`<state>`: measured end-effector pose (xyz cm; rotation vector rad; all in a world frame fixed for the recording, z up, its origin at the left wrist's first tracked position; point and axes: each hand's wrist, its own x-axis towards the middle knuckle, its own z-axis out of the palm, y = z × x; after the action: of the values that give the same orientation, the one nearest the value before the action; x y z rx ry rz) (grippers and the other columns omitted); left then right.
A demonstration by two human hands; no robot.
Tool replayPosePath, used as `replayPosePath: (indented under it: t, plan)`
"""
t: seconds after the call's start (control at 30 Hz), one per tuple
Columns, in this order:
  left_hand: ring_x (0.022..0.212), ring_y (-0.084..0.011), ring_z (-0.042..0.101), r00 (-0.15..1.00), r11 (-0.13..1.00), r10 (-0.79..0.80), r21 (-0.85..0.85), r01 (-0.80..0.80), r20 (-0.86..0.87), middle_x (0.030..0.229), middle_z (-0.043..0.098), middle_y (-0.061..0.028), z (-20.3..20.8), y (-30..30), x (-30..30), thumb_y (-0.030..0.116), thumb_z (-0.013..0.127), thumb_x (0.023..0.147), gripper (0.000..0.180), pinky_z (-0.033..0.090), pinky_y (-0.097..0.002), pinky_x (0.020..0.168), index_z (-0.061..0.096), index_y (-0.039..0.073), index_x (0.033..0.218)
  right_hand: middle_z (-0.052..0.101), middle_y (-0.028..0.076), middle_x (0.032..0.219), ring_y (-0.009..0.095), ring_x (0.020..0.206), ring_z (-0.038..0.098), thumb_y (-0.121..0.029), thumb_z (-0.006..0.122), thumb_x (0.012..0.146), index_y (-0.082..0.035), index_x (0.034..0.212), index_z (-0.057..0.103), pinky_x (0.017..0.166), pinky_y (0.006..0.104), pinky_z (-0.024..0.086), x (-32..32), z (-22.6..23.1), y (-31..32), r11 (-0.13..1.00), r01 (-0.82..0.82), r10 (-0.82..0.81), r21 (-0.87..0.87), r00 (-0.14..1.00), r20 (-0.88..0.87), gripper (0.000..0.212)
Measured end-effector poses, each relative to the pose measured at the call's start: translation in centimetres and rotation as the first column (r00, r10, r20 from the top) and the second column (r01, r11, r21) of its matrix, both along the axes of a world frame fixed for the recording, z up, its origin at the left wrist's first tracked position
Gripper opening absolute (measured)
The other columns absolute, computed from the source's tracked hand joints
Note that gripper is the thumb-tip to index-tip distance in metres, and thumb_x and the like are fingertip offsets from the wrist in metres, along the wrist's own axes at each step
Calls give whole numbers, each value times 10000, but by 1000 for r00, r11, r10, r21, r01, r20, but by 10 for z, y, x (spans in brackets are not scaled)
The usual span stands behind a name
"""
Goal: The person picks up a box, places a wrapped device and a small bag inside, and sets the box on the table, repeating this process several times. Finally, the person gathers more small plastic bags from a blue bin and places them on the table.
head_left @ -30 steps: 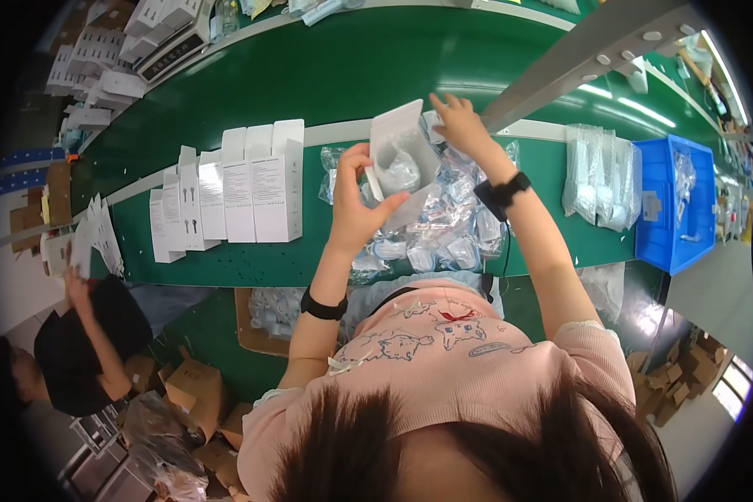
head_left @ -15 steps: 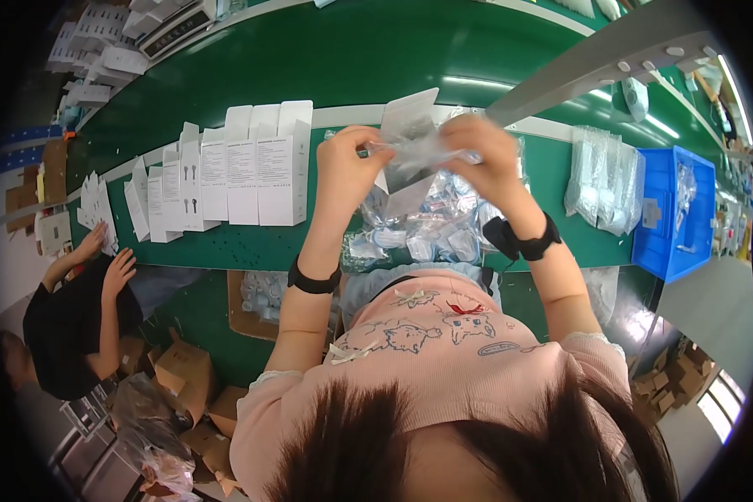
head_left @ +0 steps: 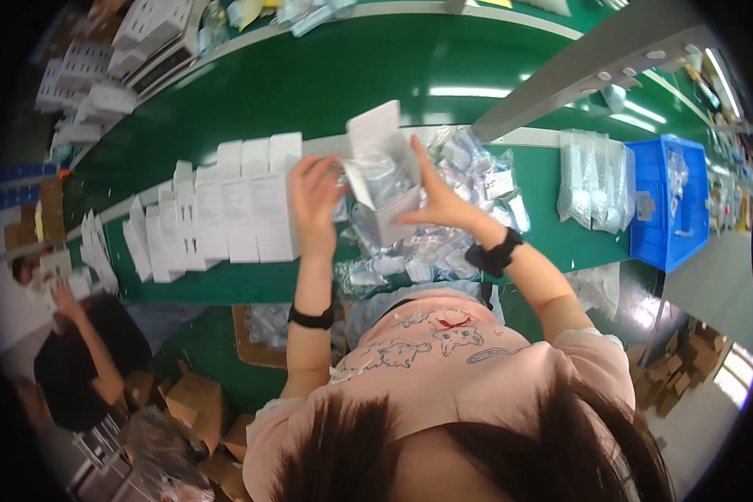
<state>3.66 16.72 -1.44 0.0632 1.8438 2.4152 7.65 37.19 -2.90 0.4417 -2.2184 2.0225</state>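
Observation:
A small white cardboard box with its top flaps raised is in front of me, above the table. Clear plastic wrapping shows inside its mouth; what the wrapping holds cannot be made out. My right hand grips the box from the right, fingers along the far side and thumb on the near side. To the left of the box is my left hand, its fingers apart, with the fingertips close to the left flap; whether they touch it is unclear. Beneath and behind lies a pile of clear bags with pale blue and white items.
A row of upright white boxes stands left on the green table. Bubble-wrapped packs and a blue bin are at the right. A grey metal beam slants overhead. Another person works at the far left.
The plastic wrapping has gone from between my hands into the box. My right hand has moved onto the box's right side, while my left hand's pinch has opened. The view has shifted slightly.

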Motion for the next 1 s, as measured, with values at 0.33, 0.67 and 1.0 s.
replayPosePath:
  t: [0.33,0.67,1.0]
  plan:
    - [1292,-362,121,984,-386,-174,-917,-106,-41,1409,121,-178,-50,-62,26,318,736,607,938,155,-624,956,219,43,1340,262,120,1272,248,1197,305,-69,782,523,-102,1383,83,969,312,316,-163,-1,4,913,407,-399,-6,891,-215,1108]
    - [1143,-352,367,998,154,-19,-986,-62,-66,1234,389,-220,-65,-108,4,228,722,646,731,294,-409,957,362,6,1242,469,264,1159,355,1130,424,-232,666,702,24,1233,394,964,376,324,-75,-40,46,804,83,-164,589,983,84,648]
    - [1079,-248,428,995,903,37,-430,7,94,1201,407,-169,24,-66,0,51,683,670,809,352,-335,898,190,60,1311,523,234,999,413,911,517,-259,645,675,-70,1228,372,750,444,450,66,-57,256,-112,3,-925,994,365,-105,645]
